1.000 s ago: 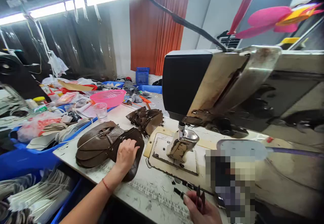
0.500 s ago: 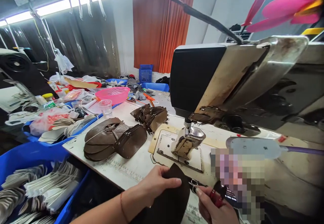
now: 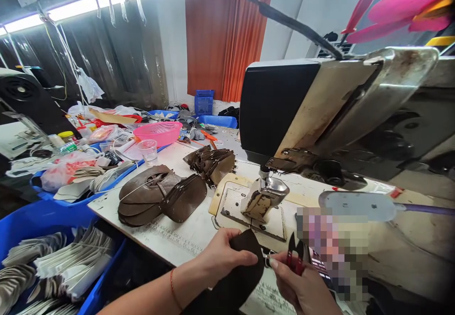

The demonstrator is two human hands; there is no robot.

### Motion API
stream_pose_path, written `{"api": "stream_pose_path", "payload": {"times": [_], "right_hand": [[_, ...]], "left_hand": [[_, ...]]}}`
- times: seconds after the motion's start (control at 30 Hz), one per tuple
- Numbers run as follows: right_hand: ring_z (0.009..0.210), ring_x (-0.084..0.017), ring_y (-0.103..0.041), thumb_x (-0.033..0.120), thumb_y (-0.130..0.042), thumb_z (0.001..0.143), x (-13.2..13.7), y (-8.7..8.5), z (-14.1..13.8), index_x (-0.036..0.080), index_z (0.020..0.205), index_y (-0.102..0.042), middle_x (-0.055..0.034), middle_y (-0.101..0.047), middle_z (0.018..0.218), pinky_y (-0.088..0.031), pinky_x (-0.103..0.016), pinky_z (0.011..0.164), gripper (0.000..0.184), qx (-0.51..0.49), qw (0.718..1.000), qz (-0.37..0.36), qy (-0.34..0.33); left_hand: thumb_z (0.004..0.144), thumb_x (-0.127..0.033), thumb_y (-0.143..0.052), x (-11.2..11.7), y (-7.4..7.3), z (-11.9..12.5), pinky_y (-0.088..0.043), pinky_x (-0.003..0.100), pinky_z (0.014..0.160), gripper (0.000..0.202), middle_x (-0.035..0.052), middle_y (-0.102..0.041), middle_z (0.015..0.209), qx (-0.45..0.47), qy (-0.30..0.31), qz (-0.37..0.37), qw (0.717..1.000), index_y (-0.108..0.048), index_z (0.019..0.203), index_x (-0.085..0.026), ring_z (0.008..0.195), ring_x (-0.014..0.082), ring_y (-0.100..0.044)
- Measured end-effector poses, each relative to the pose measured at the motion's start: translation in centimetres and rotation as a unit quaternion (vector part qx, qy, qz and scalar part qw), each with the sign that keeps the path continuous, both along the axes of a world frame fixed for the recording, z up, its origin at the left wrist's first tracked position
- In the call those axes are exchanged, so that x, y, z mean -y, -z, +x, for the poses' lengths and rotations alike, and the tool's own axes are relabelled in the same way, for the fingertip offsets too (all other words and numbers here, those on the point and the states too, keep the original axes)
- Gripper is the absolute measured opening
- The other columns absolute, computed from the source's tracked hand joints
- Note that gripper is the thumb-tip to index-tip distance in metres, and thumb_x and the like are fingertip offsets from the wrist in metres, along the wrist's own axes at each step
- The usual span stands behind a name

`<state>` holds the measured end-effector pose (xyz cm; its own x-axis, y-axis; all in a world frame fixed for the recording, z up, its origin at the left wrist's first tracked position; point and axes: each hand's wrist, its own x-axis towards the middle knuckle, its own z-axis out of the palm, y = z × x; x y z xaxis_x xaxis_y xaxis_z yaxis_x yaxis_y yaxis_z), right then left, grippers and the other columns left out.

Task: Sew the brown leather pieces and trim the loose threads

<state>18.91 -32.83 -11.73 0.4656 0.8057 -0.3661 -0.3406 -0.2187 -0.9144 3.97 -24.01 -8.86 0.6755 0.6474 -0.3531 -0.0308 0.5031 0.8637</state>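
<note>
My left hand (image 3: 222,257) is closed on a dark brown leather piece (image 3: 237,277) at the near edge of the table, thumb on top. My right hand (image 3: 302,289) is just to its right, fingers wrapped round small red-handled thread snips (image 3: 295,254) whose blades point up beside the piece's edge. Just beyond the hands stands the sewing machine's presser foot (image 3: 263,197) on its metal plate (image 3: 249,215). A stack of matching brown leather pieces (image 3: 159,199) lies on the table to the left, with a second, smaller pile (image 3: 212,162) behind it.
The sewing machine head (image 3: 337,111) fills the right half. A blue bin (image 3: 53,258) of pale cut parts sits low at the left. Further back are a pink basket (image 3: 158,132), a clear plastic cup (image 3: 148,151), bags and clutter. A blurred patch (image 3: 332,248) covers something right of the plate.
My left hand lifted one brown piece off the stack and brought it to the near edge in front of the machine. My right hand rose with the snips to meet it.
</note>
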Motion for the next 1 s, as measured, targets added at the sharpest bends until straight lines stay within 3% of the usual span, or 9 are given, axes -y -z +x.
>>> {"api": "stream_pose_path", "payload": {"times": [0.27,0.67,1.0], "right_hand": [[0.041,-0.001,-0.015,0.053,-0.084,0.052,-0.2,-0.1,0.1,0.015,0.066,-0.060,0.0132,-0.024,0.045,-0.008,-0.020,0.043,0.046,-0.027,0.999,-0.001,-0.031],[0.040,-0.002,-0.016,0.051,-0.084,0.052,-0.8,-0.3,0.2,0.015,0.066,-0.059,0.0131,-0.026,0.043,-0.008,-0.021,0.043,0.045,-0.018,0.999,-0.001,-0.035],[0.042,-0.002,-0.017,0.043,-0.079,0.056,-1.4,-1.8,-0.4,0.016,0.065,-0.055,0.0129,-0.028,0.046,-0.009,-0.021,0.044,0.037,-0.003,1.000,-0.005,-0.030]], "left_hand": [[0.052,-0.026,-0.077,-0.1,-0.3,0.1,-0.037,0.020,0.052,0.028,-0.0015,-0.061,0.063,0.003,0.002,-0.004,1.000,-0.065,0.074,-0.012,0.054,0.0091,-0.050],[0.052,-0.025,-0.072,-0.6,-0.5,0.5,-0.031,0.020,0.046,0.024,-0.0043,-0.052,0.057,-0.020,-0.002,0.020,1.000,-0.059,0.068,-0.014,0.049,0.0073,-0.042],[0.054,-0.023,-0.067,-1.2,-0.8,0.6,-0.031,0.019,0.047,0.020,-0.0045,-0.052,0.057,-0.030,0.000,0.050,0.998,-0.058,0.070,-0.014,0.050,0.0069,-0.041]]}}
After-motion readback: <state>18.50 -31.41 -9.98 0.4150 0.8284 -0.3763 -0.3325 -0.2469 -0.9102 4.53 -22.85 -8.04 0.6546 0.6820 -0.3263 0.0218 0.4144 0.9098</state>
